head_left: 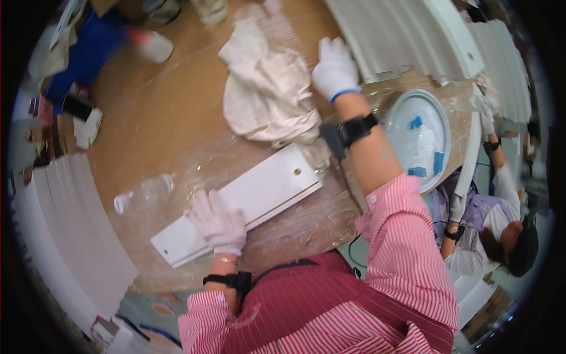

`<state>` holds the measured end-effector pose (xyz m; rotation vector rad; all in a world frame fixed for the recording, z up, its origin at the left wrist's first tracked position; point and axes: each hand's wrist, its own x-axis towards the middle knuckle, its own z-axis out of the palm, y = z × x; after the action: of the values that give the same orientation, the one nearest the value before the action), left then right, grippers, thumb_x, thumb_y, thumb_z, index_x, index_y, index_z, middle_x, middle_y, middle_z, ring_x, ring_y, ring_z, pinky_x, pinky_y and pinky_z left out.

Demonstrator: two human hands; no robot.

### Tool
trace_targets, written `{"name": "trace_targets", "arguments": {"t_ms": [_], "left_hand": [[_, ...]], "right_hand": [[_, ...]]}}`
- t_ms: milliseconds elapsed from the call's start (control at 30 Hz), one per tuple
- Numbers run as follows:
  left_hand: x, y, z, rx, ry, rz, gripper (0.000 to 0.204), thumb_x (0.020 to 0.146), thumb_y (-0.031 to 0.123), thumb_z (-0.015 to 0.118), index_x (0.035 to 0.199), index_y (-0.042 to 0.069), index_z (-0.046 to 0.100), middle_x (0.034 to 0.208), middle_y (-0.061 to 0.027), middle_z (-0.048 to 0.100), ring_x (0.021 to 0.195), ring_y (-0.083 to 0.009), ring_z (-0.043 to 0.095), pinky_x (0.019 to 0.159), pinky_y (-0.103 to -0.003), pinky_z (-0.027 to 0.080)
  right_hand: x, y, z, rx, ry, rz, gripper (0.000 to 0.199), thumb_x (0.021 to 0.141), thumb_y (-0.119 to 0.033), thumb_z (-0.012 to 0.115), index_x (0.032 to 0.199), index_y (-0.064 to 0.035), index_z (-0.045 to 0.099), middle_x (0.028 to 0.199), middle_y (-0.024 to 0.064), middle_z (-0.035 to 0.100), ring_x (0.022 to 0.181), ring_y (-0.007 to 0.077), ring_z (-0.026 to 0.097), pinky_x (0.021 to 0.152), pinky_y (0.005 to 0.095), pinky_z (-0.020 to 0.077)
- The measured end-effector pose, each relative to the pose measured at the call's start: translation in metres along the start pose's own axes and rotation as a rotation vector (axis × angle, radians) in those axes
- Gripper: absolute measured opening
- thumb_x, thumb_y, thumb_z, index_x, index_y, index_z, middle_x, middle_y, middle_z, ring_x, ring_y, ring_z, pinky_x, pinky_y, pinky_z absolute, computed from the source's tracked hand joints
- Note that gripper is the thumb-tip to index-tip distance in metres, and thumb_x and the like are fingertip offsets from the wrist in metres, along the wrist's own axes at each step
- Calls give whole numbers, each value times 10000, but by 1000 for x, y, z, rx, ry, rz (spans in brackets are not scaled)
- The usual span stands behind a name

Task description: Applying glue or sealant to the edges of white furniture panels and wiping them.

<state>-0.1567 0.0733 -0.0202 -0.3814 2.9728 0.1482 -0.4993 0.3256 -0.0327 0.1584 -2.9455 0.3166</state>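
A long white panel with a groove along its near edge and a small round hole by its right end lies slanted on the table before me. My left hand, in a white glove, rests on its left part with the fingers stretched out. Farther off, my right hand, in a white glove with a blue cuff, is beside a stack of white slats. Its fingers look curled; what is under them, if anything, is hidden. A crumpled cream cloth lies left of that hand, reaching down to the panel's far edge.
The stack of slats fills the far right; another stack stands at the left. A round white lid with blue pieces lies right of my forearm. A white bottle sits far left. A gloved co-worker handles a strip at right.
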Motion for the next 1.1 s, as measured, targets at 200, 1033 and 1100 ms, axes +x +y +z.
{"name": "trace_targets", "arguments": {"t_ms": [200,1033,1100], "left_hand": [[1,-5,2,-94,168,51,768,851,457,660,1416,-48,534,1476,-295,503,1404,-520,401,1206,-702,154],[-100,-183,30,-264,424,-250,557,908,439,634,1368,126,653,1499,-140,550,1407,-316,487,1199,-542,312],[-126,-255,31,-247,220,-690,432,960,365,606,1234,41,686,1338,-166,585,1241,-394,528,1099,-528,357]], "right_hand": [[36,20,20,-270,-203,33,274,965,-114,544,1190,-8,659,1251,260,667,1198,409,646,1008,493,538],[-211,-155,-114,866,-533,-163,398,1073,-121,529,1450,4,549,902,-29,584,661,31,453,557,197,351],[-251,-186,-117,807,-659,-191,376,1035,-89,588,1400,0,580,906,-15,596,692,42,491,587,200,389]]}}
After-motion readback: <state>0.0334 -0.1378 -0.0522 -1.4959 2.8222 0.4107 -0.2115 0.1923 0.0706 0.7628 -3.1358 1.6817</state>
